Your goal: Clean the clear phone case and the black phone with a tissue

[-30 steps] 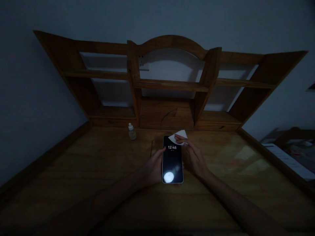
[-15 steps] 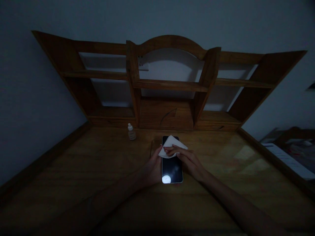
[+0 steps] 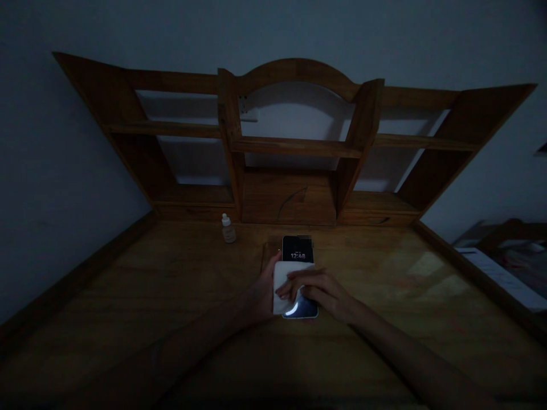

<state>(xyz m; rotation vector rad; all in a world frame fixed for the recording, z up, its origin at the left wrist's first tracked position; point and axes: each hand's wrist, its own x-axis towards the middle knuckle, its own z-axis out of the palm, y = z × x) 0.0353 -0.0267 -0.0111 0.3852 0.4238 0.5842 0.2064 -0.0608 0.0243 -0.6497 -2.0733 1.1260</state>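
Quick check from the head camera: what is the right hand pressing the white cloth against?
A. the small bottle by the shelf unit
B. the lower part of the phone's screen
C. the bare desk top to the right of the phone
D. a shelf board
B: the right hand holds the white cloth flat on the lower part of the phone, whose clock shows above it.

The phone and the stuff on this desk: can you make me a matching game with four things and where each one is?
Things:
1. phone
2. white cloth
3. small bottle
4. left hand

Places:
A. standing alone at the back of the wooden desk, near the shelf unit
B. pressed onto the screen's lower half by the right hand
C. against the phone's left edge
D. flat on the desk, screen lit

Pairs: 1-D, 2-B, 3-A, 4-C
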